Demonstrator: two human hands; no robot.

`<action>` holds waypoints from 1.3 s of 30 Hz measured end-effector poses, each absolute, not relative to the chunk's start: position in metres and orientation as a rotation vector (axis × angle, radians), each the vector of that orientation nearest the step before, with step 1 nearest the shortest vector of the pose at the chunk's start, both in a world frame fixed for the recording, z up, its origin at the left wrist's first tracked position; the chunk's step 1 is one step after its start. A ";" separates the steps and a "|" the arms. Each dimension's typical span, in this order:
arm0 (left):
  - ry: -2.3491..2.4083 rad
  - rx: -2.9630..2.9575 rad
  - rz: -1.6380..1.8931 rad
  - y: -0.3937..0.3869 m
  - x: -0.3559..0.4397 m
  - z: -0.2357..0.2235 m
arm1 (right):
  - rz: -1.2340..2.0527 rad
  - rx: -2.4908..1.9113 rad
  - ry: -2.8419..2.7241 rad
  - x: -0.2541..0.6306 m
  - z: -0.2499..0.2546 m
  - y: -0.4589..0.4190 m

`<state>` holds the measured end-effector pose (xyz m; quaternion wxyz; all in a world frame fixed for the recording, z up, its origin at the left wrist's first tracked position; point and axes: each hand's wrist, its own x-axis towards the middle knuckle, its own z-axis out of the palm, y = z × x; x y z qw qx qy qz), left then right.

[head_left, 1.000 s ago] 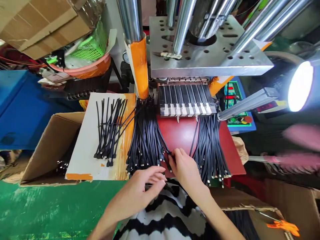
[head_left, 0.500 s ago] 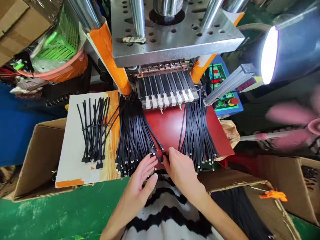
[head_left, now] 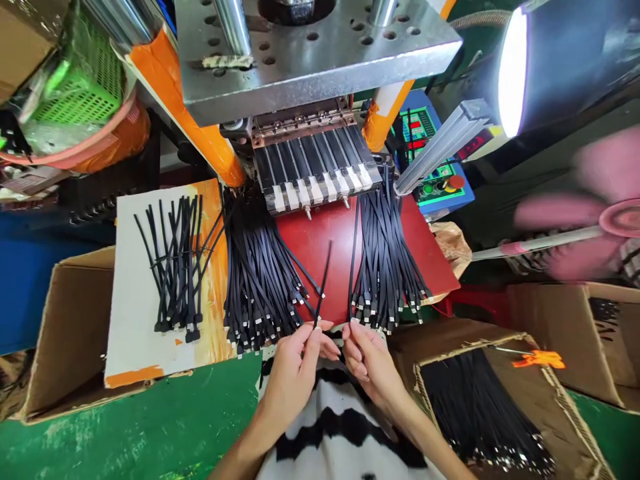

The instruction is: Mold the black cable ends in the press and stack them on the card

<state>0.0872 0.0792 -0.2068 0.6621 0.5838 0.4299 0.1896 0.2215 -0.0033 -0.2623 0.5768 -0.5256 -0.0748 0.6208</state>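
Observation:
My left hand (head_left: 297, 363) pinches a short black USB cable (head_left: 325, 277) between thumb and fingers, its free end pointing up over the red board. Beside it my right hand (head_left: 373, 360) is closed, its thumb and forefinger at the lower end of another black cable (head_left: 355, 267) at the edge of the right-hand pile. A dense pile of black cables (head_left: 260, 273) fans out left of the hands, metal plugs toward me. The right pile of cables (head_left: 387, 253) lies likewise. Whatever the right palm covers is hidden.
Behind the red board (head_left: 313, 233) stands a press with a thick steel plate (head_left: 320, 73) above a black slotted fixture (head_left: 315, 167). A white board (head_left: 130, 280) at left bears tied cables (head_left: 180, 267). Lower right is a carton (head_left: 550, 400) of cables; a lamp (head_left: 515, 73) shines above.
My left hand, open before, has closed on a cable, which now stands upright. The right hand has moved right, to the edge cable. My view has shifted, bringing more of the right carton into sight.

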 end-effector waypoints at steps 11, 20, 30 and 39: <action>0.715 0.470 0.573 0.092 0.102 -0.174 | 1.380 -1.395 -1.430 0.256 -0.236 -0.041; 0.698 0.416 1.155 0.095 0.102 -0.159 | 1.317 -1.344 -1.525 0.275 -0.226 -0.013; 0.996 1.095 0.821 0.080 0.109 -0.179 | 1.008 -1.319 -1.316 0.278 -0.179 0.033; 0.822 1.662 0.433 0.086 0.105 -0.186 | 1.105 -1.243 -1.054 0.266 -0.183 0.054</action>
